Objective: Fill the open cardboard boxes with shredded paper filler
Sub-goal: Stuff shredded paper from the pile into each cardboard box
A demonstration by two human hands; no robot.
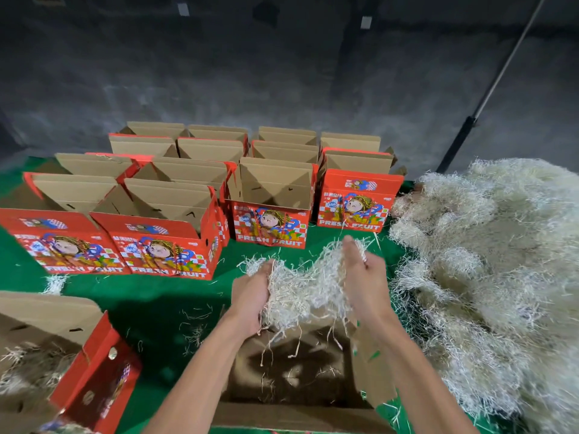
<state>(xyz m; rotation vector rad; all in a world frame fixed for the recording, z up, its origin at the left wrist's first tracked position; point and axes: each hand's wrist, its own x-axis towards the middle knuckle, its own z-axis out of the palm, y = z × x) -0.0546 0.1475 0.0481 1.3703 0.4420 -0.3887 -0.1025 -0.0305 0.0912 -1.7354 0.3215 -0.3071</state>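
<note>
Seen from above, a person's two bare hands held a wad of shredded paper [300,289] over an open cardboard box [291,371] at the near edge of a green-covered bench [150,311]. The left hand [250,299] and right hand [365,274] each had fingers curled into the wad, so both grips were closed on paper. The wad stretched between them, its long axis running left to right, rising slightly toward the right hand, with loose strands hanging down toward the box mouth.

The box below looked nearly bare, with only a few strands inside.

Risks, as a judgement: the wad seemed wider than the box opening, so the ends could spill onto the bench. Trailing strands could also snag on the right flap [372,368].

A large heap of shredded paper [488,261] lay to the right. Rows of red fruit boxes [163,242] stood open beyond.
</note>
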